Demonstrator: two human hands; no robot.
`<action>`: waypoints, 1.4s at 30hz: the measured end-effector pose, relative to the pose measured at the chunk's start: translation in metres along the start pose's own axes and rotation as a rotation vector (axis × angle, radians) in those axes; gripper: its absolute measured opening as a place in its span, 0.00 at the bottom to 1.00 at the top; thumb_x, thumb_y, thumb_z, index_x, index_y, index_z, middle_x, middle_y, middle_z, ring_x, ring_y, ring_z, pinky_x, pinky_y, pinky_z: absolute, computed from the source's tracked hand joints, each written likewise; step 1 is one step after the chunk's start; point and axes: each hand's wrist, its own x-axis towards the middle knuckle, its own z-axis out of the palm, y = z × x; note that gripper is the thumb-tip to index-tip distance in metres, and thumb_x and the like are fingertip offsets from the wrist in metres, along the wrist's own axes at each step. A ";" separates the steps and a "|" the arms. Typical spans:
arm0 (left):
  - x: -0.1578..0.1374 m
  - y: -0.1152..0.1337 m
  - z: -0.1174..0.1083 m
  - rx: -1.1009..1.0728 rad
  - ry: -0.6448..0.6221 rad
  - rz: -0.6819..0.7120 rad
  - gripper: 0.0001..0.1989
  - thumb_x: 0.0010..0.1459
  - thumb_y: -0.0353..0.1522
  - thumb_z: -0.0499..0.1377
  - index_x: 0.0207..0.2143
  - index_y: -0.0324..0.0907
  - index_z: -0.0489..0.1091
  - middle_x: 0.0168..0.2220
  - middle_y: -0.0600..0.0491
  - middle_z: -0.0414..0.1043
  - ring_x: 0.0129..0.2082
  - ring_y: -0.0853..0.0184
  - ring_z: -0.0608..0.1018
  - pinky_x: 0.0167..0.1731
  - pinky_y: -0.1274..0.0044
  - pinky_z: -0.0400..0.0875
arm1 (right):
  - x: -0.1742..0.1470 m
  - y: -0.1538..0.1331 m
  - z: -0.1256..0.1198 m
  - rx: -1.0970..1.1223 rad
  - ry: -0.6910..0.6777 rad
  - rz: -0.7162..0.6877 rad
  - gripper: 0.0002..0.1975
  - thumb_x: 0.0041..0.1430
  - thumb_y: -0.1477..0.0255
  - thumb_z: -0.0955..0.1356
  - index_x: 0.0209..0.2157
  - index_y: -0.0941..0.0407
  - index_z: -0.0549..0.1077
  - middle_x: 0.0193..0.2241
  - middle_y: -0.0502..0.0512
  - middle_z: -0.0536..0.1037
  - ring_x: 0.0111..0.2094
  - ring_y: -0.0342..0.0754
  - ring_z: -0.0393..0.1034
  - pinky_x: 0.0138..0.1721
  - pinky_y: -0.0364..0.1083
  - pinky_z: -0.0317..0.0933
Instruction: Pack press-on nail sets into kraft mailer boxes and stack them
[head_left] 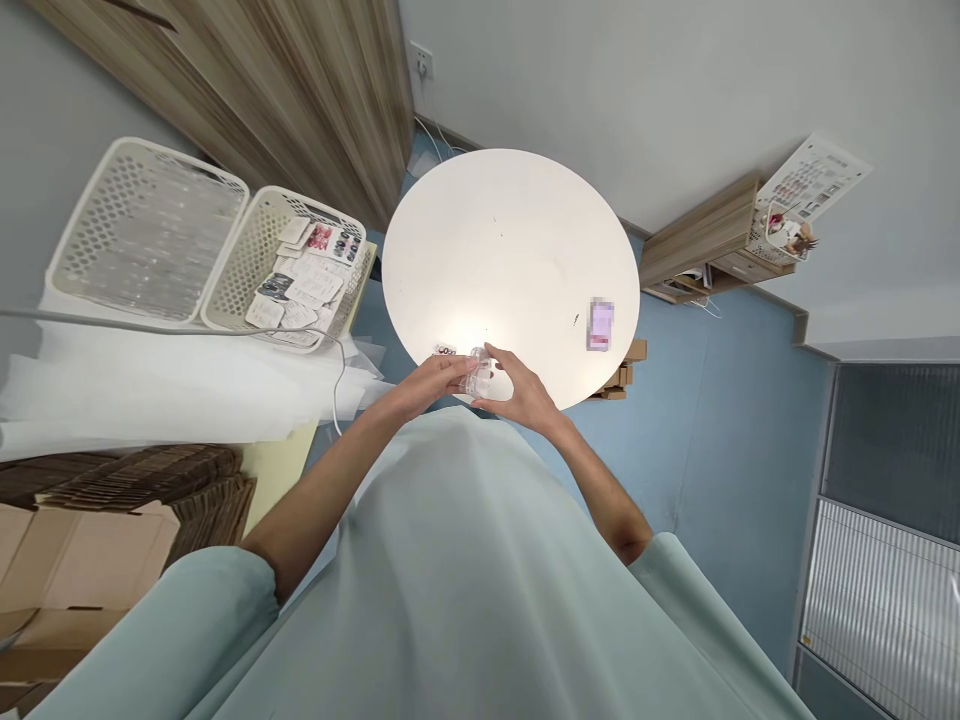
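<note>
A small clear plastic container (478, 376) is held between both hands at the near edge of the round white table (510, 230). My left hand (435, 384) grips its left side, fingers closed on it. Around its right side curve the thumb and fingers of my right hand (521, 392), touching it at top and bottom. What the container holds, if anything, is too small to make out. Just beyond my left fingers lies a small printed card or packet (445, 350), partly covered by the hand.
A phone-like blurred item (600, 325) lies on the table's right. At left stand two white baskets, one with clear plastic pieces (157, 240), one with paper cards (307, 280). A cable (225, 328) crosses there. Folded cardboard (150, 490) is stacked lower left; a wooden shelf (705, 240) stands right.
</note>
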 end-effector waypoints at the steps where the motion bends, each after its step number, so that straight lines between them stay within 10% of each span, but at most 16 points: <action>1: -0.002 0.001 0.000 0.016 0.009 0.007 0.36 0.58 0.62 0.68 0.55 0.44 0.85 0.58 0.40 0.83 0.63 0.40 0.80 0.64 0.53 0.75 | 0.000 0.001 0.001 0.039 0.013 0.006 0.50 0.61 0.55 0.81 0.78 0.40 0.59 0.71 0.57 0.71 0.70 0.62 0.69 0.71 0.65 0.68; 7: -0.013 0.006 0.000 0.142 0.098 0.181 0.52 0.47 0.52 0.80 0.73 0.55 0.69 0.76 0.44 0.65 0.72 0.40 0.72 0.69 0.51 0.72 | 0.001 0.003 0.004 0.292 0.041 0.139 0.52 0.55 0.54 0.83 0.76 0.44 0.63 0.69 0.59 0.75 0.70 0.63 0.71 0.69 0.64 0.70; 18: -0.007 -0.014 -0.006 0.243 0.040 0.053 0.52 0.42 0.58 0.79 0.66 0.44 0.76 0.65 0.41 0.78 0.69 0.37 0.75 0.70 0.48 0.70 | -0.013 0.020 0.023 0.546 -0.053 0.334 0.56 0.44 0.54 0.86 0.73 0.49 0.70 0.64 0.59 0.81 0.66 0.65 0.76 0.71 0.67 0.68; 29: -0.017 -0.024 -0.023 0.041 0.009 0.073 0.50 0.50 0.49 0.80 0.73 0.53 0.69 0.70 0.41 0.73 0.72 0.43 0.73 0.69 0.52 0.70 | -0.008 0.028 0.010 0.598 -0.108 0.371 0.52 0.48 0.53 0.85 0.71 0.50 0.71 0.64 0.60 0.80 0.64 0.62 0.77 0.72 0.64 0.67; 34: -0.014 -0.023 -0.017 -0.034 0.115 0.047 0.37 0.51 0.48 0.79 0.62 0.48 0.81 0.63 0.40 0.80 0.67 0.44 0.78 0.67 0.54 0.73 | 0.003 0.032 0.008 0.591 0.078 0.327 0.29 0.61 0.45 0.75 0.54 0.51 0.79 0.60 0.60 0.83 0.49 0.54 0.84 0.58 0.58 0.79; 42: -0.002 -0.046 -0.018 0.042 0.233 -0.033 0.31 0.48 0.48 0.80 0.50 0.44 0.82 0.51 0.41 0.86 0.56 0.46 0.84 0.62 0.52 0.77 | 0.030 0.048 0.022 0.520 0.149 0.351 0.31 0.56 0.39 0.75 0.41 0.52 0.75 0.35 0.52 0.83 0.32 0.46 0.78 0.37 0.48 0.79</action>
